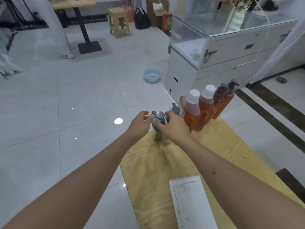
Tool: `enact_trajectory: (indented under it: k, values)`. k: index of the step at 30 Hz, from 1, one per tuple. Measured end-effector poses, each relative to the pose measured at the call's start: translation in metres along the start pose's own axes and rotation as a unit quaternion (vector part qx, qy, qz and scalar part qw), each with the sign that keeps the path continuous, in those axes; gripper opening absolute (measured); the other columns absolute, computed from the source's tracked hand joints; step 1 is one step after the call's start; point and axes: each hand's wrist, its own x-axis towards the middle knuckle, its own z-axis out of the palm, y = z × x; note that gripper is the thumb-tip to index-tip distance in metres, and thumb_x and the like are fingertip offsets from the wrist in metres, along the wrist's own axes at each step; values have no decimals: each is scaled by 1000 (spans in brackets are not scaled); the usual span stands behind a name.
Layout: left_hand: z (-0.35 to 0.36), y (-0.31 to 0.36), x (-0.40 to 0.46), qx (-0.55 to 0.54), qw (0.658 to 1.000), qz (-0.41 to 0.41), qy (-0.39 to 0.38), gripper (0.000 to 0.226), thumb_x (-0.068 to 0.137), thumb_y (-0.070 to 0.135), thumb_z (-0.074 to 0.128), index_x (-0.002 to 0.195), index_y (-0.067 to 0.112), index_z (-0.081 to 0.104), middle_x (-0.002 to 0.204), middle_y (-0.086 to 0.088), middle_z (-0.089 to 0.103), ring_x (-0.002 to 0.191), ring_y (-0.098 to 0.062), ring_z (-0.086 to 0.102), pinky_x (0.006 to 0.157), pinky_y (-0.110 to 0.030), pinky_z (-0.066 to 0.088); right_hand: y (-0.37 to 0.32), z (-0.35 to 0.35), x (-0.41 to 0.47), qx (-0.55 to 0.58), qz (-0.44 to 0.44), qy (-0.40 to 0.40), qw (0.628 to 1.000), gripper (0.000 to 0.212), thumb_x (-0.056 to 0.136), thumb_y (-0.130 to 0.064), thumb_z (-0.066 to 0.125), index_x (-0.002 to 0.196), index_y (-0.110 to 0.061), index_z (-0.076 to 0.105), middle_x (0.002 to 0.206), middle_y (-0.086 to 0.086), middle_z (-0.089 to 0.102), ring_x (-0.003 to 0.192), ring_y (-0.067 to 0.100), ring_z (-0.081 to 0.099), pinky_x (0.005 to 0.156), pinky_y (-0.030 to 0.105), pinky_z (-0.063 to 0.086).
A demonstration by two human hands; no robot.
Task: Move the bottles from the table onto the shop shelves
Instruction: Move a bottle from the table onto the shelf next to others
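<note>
Our right hand curls around the grey pump bottle standing at the far end of the yellow table, thumb across its front. Our left hand reaches in beside it, fingers loose, fingertips at the pump head. Just right stand a second grey bottle, two white-capped orange bottles and two brown pump bottles. A printed sheet lies nearer us.

Second grey pump bottle, frame centre, mostly hidden behind the right hand. Printing on the paper sheet, lower right, too blurred to read.
</note>
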Motion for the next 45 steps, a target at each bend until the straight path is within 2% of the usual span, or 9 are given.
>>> enact_trajectory:
  k: [3,5,11,19,25,34,37,42,45]
  values:
    - [11,0,15,-61,998,-27,1,38,106,37,45,137,18,53,129,1,58,102,-11,53,86,-26,40,2,12,11,8,10,-12,1000,48,88,-52,67,120,-18,56,113,-1,65,106,25,63,80,38,52]
    - [18,0,23,-92,995,-33,8,26,105,35,48,124,21,59,115,6,62,92,-8,57,76,-24,43,2,19,16,14,13,-3,1000,47,90,-52,65,119,-16,56,114,2,66,106,28,64,81,40,53]
    - [25,-7,33,-124,990,-46,46,24,103,31,53,115,16,68,111,1,70,105,-17,66,86,-30,50,1,26,22,22,13,24,999,38,96,-43,62,117,-12,54,113,8,65,103,32,63,75,38,47]
    - [12,-5,19,-123,990,-42,59,18,99,31,60,105,17,71,104,0,73,101,-19,69,79,-28,50,-5,20,9,48,-14,33,998,32,95,-37,64,117,-14,57,110,6,67,102,30,62,82,42,51]
    - [-15,3,-19,-114,989,-20,88,19,99,34,59,99,17,69,101,4,71,100,-17,67,93,-37,54,-33,13,-15,71,-54,34,995,28,93,-38,64,113,-19,61,107,-1,69,103,25,63,87,44,52]
    - [-108,-5,-119,-139,979,-10,151,30,102,42,53,106,15,65,112,-1,70,108,-21,66,100,-45,53,-117,23,-82,132,-155,-5,979,22,94,-31,65,114,-22,64,100,-9,66,97,19,62,84,35,49]
    - [-144,-16,-165,-178,970,-19,167,20,101,22,51,111,15,67,110,0,72,108,-21,67,99,-43,53,-155,32,-115,144,-179,-31,973,21,92,-28,63,111,-22,65,103,-7,69,97,19,64,84,37,51]
    - [-202,-41,-247,-130,974,10,188,39,90,-6,53,118,21,59,103,10,67,91,-3,64,69,-17,48,-222,52,-182,157,-232,-68,957,20,93,-25,60,112,-23,64,103,-8,69,97,19,64,86,40,54]
    - [-240,-64,-297,-117,972,3,202,46,86,-6,63,123,21,58,117,3,67,101,-10,66,78,-24,52,-262,65,-226,163,-273,-98,943,23,96,-23,57,118,-23,63,107,-9,68,99,17,64,88,40,54]
